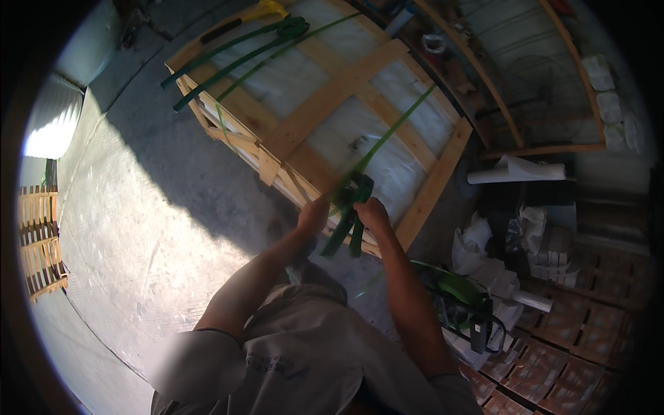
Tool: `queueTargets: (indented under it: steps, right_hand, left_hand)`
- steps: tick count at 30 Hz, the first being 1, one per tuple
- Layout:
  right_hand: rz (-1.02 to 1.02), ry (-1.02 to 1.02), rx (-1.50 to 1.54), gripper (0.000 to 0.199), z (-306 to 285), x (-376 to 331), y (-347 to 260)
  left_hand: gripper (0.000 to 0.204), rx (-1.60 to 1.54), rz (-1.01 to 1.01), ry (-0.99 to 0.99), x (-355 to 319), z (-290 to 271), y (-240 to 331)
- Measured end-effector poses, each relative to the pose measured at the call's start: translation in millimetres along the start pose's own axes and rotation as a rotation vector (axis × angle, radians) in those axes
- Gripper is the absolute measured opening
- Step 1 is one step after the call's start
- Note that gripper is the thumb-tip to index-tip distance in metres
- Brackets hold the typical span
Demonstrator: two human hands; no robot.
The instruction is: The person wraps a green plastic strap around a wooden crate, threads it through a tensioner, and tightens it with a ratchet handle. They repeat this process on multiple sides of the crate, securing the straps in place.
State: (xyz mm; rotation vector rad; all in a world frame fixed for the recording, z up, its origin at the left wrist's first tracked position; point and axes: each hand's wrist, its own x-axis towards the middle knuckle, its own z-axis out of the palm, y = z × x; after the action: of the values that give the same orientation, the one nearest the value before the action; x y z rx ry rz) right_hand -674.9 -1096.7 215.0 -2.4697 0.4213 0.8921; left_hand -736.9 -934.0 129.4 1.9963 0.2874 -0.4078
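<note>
head view: the left hand (315,213) and right hand (371,211) are both closed on a green strapping tensioner (353,207) at the near edge of a wooden crate (332,90). the green strap (398,124) runs across the crate's white-wrapped load into the tool. it likely pays to keep the strap flat and square to the edge and pull steadily. a strap coil (456,290) sits to the right.

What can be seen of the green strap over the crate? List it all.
The green strap is a narrow, flat, plastic-looking band that runs diagonally across the top of the wooden crate, over pale wrapped contents. It leads down to the near edge, where the left hand and right hand grip it; loose ends hang below them.
</note>
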Motion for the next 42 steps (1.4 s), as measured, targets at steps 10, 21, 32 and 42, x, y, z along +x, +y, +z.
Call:
queueTargets:
  steps: [10,21,32,42]
  right_hand:
    - [-0.146,0.122,0.054,0.038,15.3,3.5,9.6]
    - [-0.325,-0.25,0.146,0.031,-43.3,28.1,5.3]
    - [-0.105,0.135,-0.184,0.044,3.2,-11.9,-18.5]
    - [-1.033,-0.299,0.361,0.019,-61.2,20.2,12.0]
  left_hand:
    - [0.039,-0.171,0.137,0.037,6.3,-6.3,-1.9]
    - [0.036,-0.083,0.145,0.012,12.3,-11.1,0.2]
    - [0.037,-0.091,0.115,0.01,12.2,-8.6,0.8]
    - [0.029,-0.029,0.243,0.025,17.3,7.3,-5.3]
